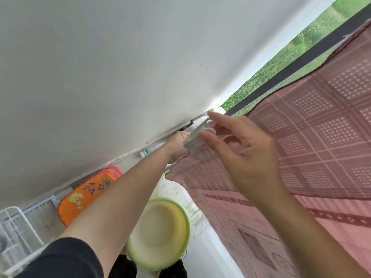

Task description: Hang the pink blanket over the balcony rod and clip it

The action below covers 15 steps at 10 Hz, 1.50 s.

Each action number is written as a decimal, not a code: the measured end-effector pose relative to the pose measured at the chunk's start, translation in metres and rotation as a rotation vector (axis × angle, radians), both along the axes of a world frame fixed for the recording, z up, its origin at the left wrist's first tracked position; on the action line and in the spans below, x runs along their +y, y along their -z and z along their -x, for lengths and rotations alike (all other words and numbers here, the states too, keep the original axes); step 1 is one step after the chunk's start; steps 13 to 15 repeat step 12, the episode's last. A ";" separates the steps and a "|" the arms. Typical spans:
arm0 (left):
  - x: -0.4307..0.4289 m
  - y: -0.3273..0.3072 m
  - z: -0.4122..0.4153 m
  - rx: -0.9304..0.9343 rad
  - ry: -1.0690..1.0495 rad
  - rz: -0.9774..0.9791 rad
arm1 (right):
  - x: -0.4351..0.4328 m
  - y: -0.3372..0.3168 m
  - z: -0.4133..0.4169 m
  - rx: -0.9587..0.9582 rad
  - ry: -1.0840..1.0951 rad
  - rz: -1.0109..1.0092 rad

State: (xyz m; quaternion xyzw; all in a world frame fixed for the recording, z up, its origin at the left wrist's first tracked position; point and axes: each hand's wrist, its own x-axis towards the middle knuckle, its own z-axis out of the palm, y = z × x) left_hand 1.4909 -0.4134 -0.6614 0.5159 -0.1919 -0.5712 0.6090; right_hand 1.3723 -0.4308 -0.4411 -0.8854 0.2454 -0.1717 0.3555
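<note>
Pink blanket [301, 137] already drapes over the dark balcony rod [313, 55] on the right, so hanging looks done and clipping remains: the right hand [247, 153] pinches a white clip [191, 140] at its far-left corner, beside the left hand [176, 146], whose grip is hidden.

The pink blanket [301, 127] is thin woven cloth, matt, ribbed with checks and pinhole dots; the clip [193, 137] on it is smooth, milky white plastic. Behind, the wall [100, 67] is matt white paint, while the green basin [160, 233] and orange item [88, 193] are glossy plastic beside a white-coated wire rack [18, 227].
</note>
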 end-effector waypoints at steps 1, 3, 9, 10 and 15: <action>0.002 0.005 0.003 0.040 -0.010 0.004 | -0.012 -0.020 -0.050 0.084 -0.058 0.145; 0.009 0.010 0.005 0.123 -0.048 -0.030 | -0.056 0.001 -0.101 0.660 -0.020 0.293; 0.002 0.004 0.005 0.017 -0.146 -0.026 | -0.081 0.040 -0.113 0.904 -0.256 0.307; 0.006 0.005 0.004 -0.010 -0.136 -0.031 | -0.083 0.048 -0.108 0.975 -0.311 0.344; 0.026 -0.006 -0.006 -0.292 -0.199 -0.290 | -0.079 0.048 -0.104 0.997 -0.293 0.347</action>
